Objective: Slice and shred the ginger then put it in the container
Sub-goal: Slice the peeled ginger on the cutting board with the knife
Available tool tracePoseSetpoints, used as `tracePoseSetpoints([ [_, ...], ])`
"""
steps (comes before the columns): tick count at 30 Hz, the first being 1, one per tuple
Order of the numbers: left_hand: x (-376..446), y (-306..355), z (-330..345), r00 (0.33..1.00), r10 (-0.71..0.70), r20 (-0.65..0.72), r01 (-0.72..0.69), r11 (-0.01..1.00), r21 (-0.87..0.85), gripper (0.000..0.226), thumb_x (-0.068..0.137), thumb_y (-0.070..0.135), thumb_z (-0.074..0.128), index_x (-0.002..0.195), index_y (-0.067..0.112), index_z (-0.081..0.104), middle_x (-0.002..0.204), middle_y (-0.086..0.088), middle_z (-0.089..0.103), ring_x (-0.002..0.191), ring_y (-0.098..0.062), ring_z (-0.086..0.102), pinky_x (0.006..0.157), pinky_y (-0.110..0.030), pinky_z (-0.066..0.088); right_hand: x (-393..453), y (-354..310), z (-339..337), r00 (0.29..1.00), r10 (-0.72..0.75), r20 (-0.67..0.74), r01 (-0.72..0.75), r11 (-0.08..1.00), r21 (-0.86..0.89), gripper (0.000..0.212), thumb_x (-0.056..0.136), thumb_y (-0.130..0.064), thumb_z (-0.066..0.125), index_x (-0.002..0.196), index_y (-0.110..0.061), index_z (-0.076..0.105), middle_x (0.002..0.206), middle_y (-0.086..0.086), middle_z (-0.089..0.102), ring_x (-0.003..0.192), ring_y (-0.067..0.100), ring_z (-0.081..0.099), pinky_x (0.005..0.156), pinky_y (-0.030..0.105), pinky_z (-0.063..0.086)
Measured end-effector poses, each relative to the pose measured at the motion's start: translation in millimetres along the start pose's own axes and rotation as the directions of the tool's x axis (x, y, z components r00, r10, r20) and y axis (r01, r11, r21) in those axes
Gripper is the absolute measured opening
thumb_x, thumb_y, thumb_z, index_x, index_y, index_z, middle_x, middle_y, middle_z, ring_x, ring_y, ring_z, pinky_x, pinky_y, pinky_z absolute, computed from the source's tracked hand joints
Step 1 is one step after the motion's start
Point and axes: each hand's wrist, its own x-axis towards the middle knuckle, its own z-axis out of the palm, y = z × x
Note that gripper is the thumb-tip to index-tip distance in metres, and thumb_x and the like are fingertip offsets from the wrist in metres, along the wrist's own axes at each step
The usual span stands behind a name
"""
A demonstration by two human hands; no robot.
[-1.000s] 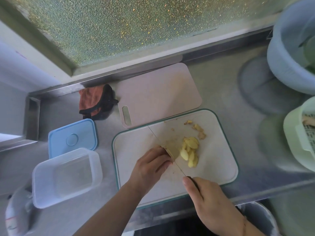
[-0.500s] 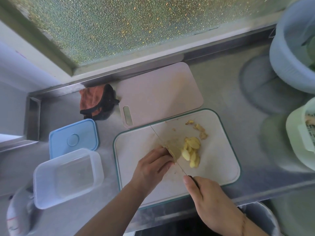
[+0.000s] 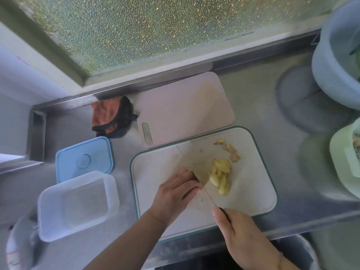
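Yellow ginger slices (image 3: 221,175) lay piled on the cutting board (image 3: 253,191), beside the knife (image 3: 202,177). The right hand (image 3: 243,238) gripped its handle; the left hand (image 3: 175,193), fingers curled, pressed something hidden against the blade. Slicing seemed nearly finished; shredding needs stacked slices. The container (image 3: 78,205) waited empty.

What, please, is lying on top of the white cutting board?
On the white cutting board: a pile of ginger slices, some ginger scraps, the knife and the left hand. Whatever the hand holds beneath its fingers is covered.

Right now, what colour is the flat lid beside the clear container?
Light blue; the flat plastic lid shows clearly in the head view.
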Motion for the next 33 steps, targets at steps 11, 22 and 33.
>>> tracePoseSetpoints([
  [11, 1, -1, -1, 1.0, 0.005, 0.0, -0.005, 1.0, -0.008, 0.011, 0.091, 0.012, 0.074, 0.099, 0.004, 0.077, 0.116, -0.008, 0.073, 0.114, -0.022, 0.068, 0.095, -0.036, 0.057, 13, 9, 6, 0.995, -0.063, 0.072, 0.064, 0.998, -0.003, 0.056, 0.081, -0.067, 0.014, 0.062, -0.021, 0.041, 0.056, 0.0, 0.044, 0.059, 0.008, 0.047, 0.057, 0.023, 0.035],
  [22, 2, -1, -1, 1.0, -0.004, -0.009, 0.004, 1.0, -0.016, 0.011, 0.09, 0.014, 0.076, 0.098, 0.007, 0.077, 0.112, -0.005, 0.074, 0.112, -0.018, 0.068, 0.098, -0.035, 0.056, 26, 16, 8, 0.992, -0.094, 0.079, 0.09, 0.995, 0.045, 0.055, 0.083, -0.067, 0.017, 0.057, -0.02, 0.033, 0.048, -0.005, 0.038, 0.049, 0.008, 0.035, 0.052, 0.024, 0.028],
  [33, 2, -2, -1, 1.0, -0.012, -0.017, 0.012, 1.0, -0.024, 0.013, 0.091, 0.017, 0.075, 0.097, 0.006, 0.077, 0.107, -0.006, 0.074, 0.107, -0.019, 0.069, 0.1, -0.03, 0.055, 35, 14, 7, 0.989, -0.1, 0.105, 0.092, 0.993, 0.078, 0.056, 0.085, -0.064, 0.02, 0.06, -0.017, 0.037, 0.052, -0.003, 0.037, 0.052, 0.007, 0.036, 0.055, 0.026, 0.031],
])
